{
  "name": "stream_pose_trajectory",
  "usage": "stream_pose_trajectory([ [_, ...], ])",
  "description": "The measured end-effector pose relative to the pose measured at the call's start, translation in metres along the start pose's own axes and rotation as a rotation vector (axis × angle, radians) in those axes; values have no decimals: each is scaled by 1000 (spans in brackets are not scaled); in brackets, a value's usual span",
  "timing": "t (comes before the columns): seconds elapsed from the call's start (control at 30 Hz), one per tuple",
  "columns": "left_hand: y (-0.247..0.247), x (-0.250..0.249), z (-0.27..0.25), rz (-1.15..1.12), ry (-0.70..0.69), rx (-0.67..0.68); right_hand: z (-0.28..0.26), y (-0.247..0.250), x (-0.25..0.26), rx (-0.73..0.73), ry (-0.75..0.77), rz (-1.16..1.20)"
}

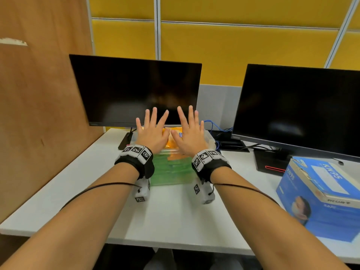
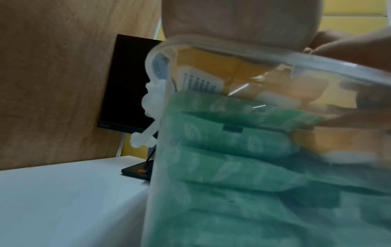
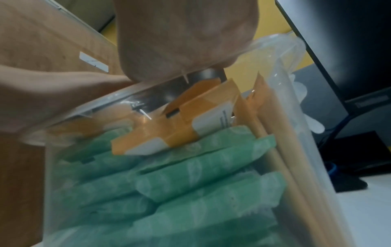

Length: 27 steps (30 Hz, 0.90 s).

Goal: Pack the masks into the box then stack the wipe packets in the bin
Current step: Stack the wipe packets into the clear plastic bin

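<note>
A clear plastic bin (image 1: 210,140) stands on the white desk, filled with green wipe packets (image 1: 171,170) below and orange wipe packets (image 1: 171,142) on top. Both hands hover flat above it with fingers spread: my left hand (image 1: 153,127) over the left half, my right hand (image 1: 190,128) over the right half. Neither holds anything. In the left wrist view the bin wall (image 2: 317,63) shows green packets (image 2: 232,167) stacked under orange ones (image 2: 222,66). The right wrist view shows the same green stack (image 3: 190,183) and orange packets (image 3: 169,133). A blue KN95 mask box (image 1: 319,201) sits at the desk's right.
Two dark monitors (image 1: 136,90) (image 1: 296,112) stand behind the bin. Blue cables (image 1: 216,125) and a black base (image 1: 270,162) lie right of the bin. A wooden panel (image 1: 39,94) walls the left side. Bare desk surface (image 1: 165,215) lies in front of the bin.
</note>
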<state>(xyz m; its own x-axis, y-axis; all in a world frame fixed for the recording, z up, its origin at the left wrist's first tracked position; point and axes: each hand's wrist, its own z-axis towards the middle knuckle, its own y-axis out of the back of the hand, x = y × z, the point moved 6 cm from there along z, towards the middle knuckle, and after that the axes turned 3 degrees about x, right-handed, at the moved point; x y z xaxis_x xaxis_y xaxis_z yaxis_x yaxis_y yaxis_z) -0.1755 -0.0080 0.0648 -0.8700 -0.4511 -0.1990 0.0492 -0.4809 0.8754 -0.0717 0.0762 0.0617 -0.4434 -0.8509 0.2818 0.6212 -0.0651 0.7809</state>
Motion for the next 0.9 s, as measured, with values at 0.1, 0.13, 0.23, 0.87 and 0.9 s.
stream_pose_trajectory([
  [0.1, 2, 9, 1, -35, 83, -29, 10, -34, -7, 406, 2, -68],
  [0.13, -2, 8, 2, -11, 61, 32, 11, -45, -9, 575, 11, -101],
  [0.23, -14, 2, 1, 17, -28, 283, 11, -46, -6, 674, 20, -168],
  [0.87, -23, -21, -23, 104, -365, 433, -59, 82, -124, 274, -547, -268],
  [0.9, -24, -26, -25, 141, -364, 452, -77, 107, -153, 296, -670, -377],
])
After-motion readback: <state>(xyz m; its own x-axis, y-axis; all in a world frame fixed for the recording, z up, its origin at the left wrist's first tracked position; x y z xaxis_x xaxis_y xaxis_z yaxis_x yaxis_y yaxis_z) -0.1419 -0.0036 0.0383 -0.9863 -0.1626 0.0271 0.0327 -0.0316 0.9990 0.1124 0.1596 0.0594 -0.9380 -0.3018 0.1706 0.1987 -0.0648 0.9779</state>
